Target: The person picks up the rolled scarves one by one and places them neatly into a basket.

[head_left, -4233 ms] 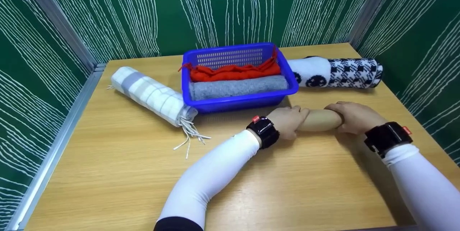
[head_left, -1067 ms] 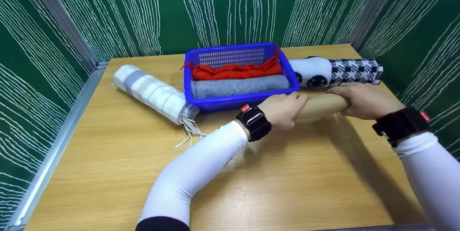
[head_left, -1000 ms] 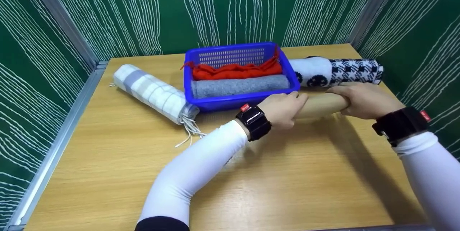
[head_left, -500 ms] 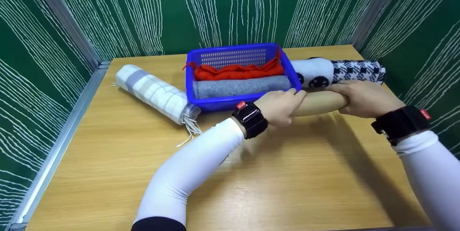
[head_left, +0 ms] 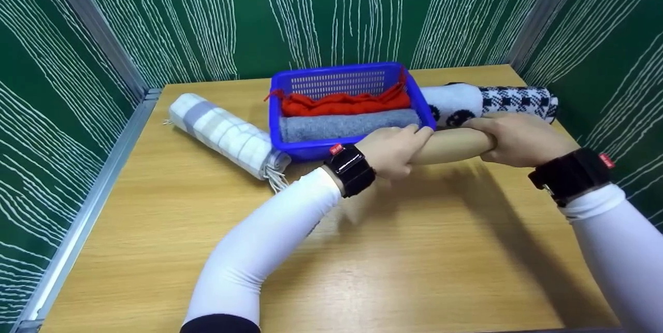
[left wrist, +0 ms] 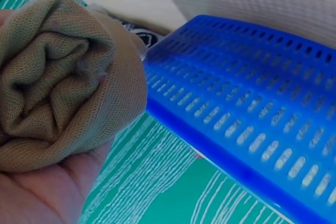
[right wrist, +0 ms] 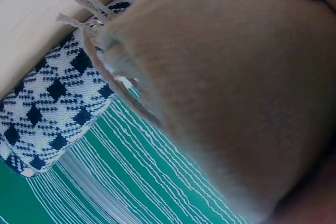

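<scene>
A tan rolled scarf (head_left: 453, 146) is held above the table in front of the basket's right corner. My left hand (head_left: 393, 150) grips its left end, my right hand (head_left: 523, 139) its right end. In the left wrist view the spiral end of the tan scarf (left wrist: 126, 72) rests on the palm (left wrist: 52, 192), beside the basket wall. Twisted fringe (right wrist: 92, 24) hangs from its other end in the right wrist view. The blue plastic basket (head_left: 321, 145) contains a red rolled scarf (head_left: 344, 105) at the back and a grey one (head_left: 347, 125) in front.
Left of the basket, a white plaid rolled scarf (head_left: 222, 131) with fringe lies diagonally against it. A black-and-white patterned roll (head_left: 513, 101) lies to the right behind my right hand. Green walls with white lines (head_left: 357, 12) enclose the wooden table (head_left: 331, 271) at back and sides.
Both hands have raised the tan scarf off the table and brought it closer to the basket. Over the last half second they shift slightly left. The basket and other rolls have stayed put.
</scene>
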Demonstrator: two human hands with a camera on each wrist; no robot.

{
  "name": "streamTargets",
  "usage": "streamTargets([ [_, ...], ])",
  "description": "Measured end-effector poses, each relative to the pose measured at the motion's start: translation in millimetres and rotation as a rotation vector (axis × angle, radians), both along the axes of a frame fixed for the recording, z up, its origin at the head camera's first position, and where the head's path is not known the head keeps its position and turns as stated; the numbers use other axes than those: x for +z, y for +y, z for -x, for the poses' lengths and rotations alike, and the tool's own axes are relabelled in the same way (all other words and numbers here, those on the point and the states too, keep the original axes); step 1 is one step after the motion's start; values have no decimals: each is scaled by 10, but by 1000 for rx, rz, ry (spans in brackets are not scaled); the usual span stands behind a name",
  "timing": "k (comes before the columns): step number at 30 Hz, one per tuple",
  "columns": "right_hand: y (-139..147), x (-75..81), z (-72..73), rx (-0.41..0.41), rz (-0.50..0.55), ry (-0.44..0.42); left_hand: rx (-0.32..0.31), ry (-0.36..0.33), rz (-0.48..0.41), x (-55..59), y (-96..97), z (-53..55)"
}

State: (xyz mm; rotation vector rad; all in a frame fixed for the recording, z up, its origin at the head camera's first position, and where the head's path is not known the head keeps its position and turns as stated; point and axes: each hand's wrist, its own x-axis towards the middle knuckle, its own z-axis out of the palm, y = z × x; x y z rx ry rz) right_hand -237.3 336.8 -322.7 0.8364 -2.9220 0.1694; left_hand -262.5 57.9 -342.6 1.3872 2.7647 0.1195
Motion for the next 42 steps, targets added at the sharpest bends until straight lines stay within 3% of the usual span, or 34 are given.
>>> streamTargets([
  [22,-162,86,42,23,-24,58,-10,-2,-32,163,-225,1],
  [42,-297,187,62,30,-50,81,4,-16,-43,267,-345,81],
])
